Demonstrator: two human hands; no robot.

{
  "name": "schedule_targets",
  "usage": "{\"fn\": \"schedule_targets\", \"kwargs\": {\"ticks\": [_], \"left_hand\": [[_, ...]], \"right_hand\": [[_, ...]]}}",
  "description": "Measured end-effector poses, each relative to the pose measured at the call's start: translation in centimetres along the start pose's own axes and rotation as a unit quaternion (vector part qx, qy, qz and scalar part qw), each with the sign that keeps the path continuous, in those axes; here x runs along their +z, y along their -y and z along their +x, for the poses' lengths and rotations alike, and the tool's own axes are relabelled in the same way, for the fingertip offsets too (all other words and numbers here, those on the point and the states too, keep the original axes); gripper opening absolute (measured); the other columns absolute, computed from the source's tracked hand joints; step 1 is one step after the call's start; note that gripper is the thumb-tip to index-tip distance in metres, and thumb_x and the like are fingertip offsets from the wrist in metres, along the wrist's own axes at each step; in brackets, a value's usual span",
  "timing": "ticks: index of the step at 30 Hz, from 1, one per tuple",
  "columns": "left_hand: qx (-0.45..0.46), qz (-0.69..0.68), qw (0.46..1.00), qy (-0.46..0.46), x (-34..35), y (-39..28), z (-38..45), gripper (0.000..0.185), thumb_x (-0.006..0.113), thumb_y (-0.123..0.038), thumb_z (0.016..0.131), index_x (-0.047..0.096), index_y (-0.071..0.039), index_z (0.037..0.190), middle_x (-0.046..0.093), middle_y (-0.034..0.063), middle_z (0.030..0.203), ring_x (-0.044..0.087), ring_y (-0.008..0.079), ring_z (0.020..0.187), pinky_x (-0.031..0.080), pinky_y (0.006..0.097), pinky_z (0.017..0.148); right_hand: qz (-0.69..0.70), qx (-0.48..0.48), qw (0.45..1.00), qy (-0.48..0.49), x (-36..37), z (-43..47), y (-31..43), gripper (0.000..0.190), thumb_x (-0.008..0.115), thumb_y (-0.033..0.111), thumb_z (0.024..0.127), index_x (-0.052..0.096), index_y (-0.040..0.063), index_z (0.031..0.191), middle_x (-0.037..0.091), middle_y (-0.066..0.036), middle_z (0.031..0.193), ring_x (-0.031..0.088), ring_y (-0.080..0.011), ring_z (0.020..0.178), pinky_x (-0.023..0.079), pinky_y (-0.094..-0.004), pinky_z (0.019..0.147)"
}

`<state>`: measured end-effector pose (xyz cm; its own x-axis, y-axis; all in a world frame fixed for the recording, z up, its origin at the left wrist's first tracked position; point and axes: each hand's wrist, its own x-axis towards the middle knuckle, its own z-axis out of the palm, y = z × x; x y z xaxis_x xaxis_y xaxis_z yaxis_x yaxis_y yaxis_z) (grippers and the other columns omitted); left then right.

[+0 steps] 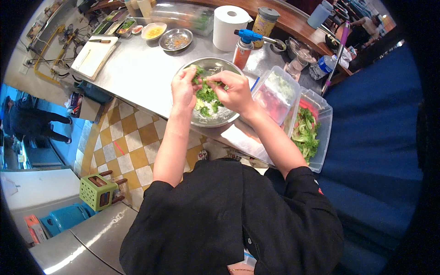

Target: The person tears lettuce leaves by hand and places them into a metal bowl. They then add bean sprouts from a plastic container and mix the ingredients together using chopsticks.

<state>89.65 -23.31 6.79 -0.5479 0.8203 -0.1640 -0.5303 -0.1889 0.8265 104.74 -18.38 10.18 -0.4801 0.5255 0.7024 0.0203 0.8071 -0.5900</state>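
Observation:
Both hands are above a round stainless steel bowl (225,120) on the metal worktop. My left hand (183,87) grips a piece of leafy lettuce (196,71) between thumb and fingers. My right hand (233,89) pinches a bit of green leaf beside it, close to the left fingertips. Torn lettuce (206,94) lies in the bowl beneath, with some pale shreds near the far wall. To the right stands a clear plastic box (325,137) of green lettuce leaves. A lidded plastic container (275,94) with red and pale green contents is beside that box.
A blowtorch on a gas can (242,51) stands just behind the bowl, near a paper towel roll (229,31). A metal dish (175,40) and a bowl of egg yolks (154,31) sit further left. A knife (99,41) rests on white cutting boards (92,62). Another person (34,117) stands far left.

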Motion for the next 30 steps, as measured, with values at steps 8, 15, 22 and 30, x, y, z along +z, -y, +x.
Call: {"fn": "schedule_targets", "kwargs": {"ticks": [8,15,22,30], "left_hand": [[0.106,0.674,0.722,0.115,-10.1,2.8,4.4,0.056,0.049,-0.037,0.099,0.050,0.007,0.133,0.059,0.0245,0.127,0.057,0.0268,0.119,0.042,0.0332,0.101],[0.049,0.474,0.872,0.109,-5.8,-0.5,1.2,0.045,0.056,-0.023,0.098,0.051,0.003,0.134,0.058,0.0187,0.130,0.054,0.0237,0.120,0.041,0.0344,0.102],[0.090,0.435,0.867,0.228,0.8,-1.2,-0.8,0.041,0.059,-0.018,0.096,0.055,0.001,0.131,0.061,0.0144,0.123,0.056,0.0194,0.113,0.043,0.0315,0.098],[0.118,0.419,0.850,0.296,2.5,0.7,-2.3,0.033,0.059,-0.010,0.093,0.060,0.001,0.124,0.067,0.0097,0.112,0.062,0.0151,0.099,0.049,0.0284,0.087]], "right_hand": [[-0.119,0.152,0.977,0.087,-11.6,-3.0,-3.5,0.055,0.080,0.038,0.072,0.067,0.006,0.115,0.068,-0.016,0.107,0.064,-0.0336,0.102,0.050,-0.0393,0.091],[-0.361,0.418,0.684,0.476,-26.8,-15.9,-4.5,0.027,0.071,0.009,0.066,0.073,0.008,0.093,0.071,-0.017,0.092,0.068,-0.0326,0.092,0.054,-0.0416,0.081],[-0.376,0.338,0.811,0.294,-28.9,-20.0,-5.1,0.022,0.067,0.007,0.070,0.073,0.006,0.091,0.069,-0.019,0.094,0.065,-0.0371,0.093,0.052,-0.0451,0.084],[-0.061,0.554,0.830,0.032,-31.7,-15.9,-3.8,0.022,0.069,0.007,0.082,0.067,0.000,0.102,0.069,-0.005,0.082,0.063,-0.0113,0.069,0.050,-0.0257,0.063]]}}
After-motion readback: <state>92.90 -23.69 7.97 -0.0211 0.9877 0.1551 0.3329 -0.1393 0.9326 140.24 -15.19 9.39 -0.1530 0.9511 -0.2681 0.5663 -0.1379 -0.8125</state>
